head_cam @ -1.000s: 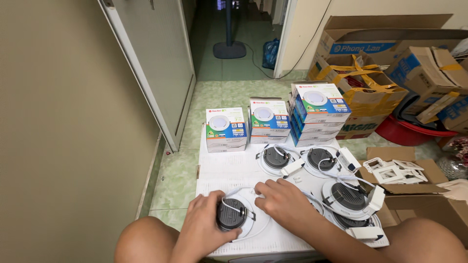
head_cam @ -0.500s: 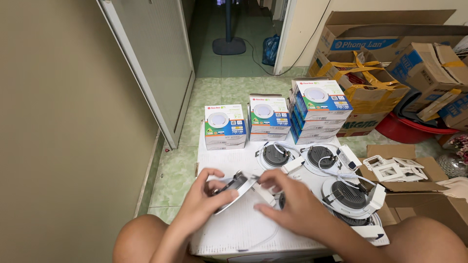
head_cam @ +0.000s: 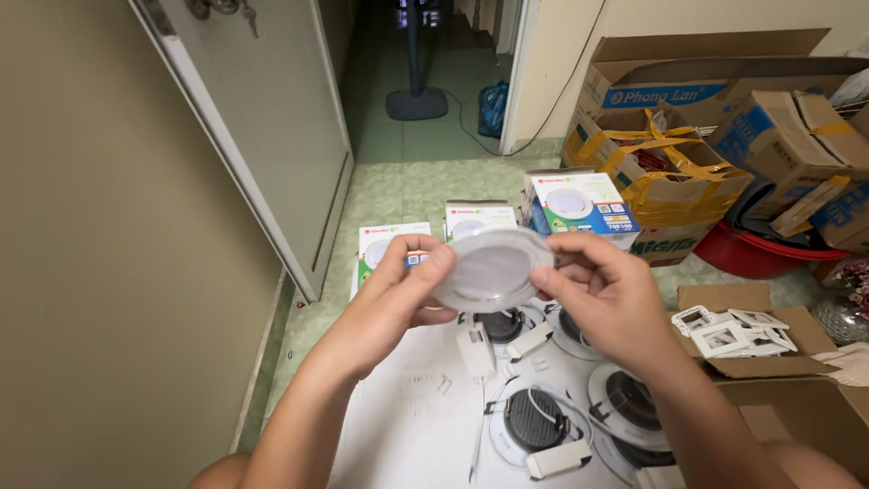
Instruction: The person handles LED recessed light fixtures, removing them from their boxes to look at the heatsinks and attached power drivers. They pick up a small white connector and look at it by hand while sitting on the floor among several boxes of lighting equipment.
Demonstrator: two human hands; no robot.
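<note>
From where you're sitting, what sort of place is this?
Probably a home hallway or storeroom used as a makeshift workspace. The green tiled floor runs past a doorway, opened cardboard cartons are piled against the wall, and boxed lamps and loose round downlights lie on a low white surface.

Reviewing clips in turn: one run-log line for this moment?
left hand: grips round downlight rim | right hand: grips opposite rim | downlight: raised, white face toward camera | white board: more downlights
</note>
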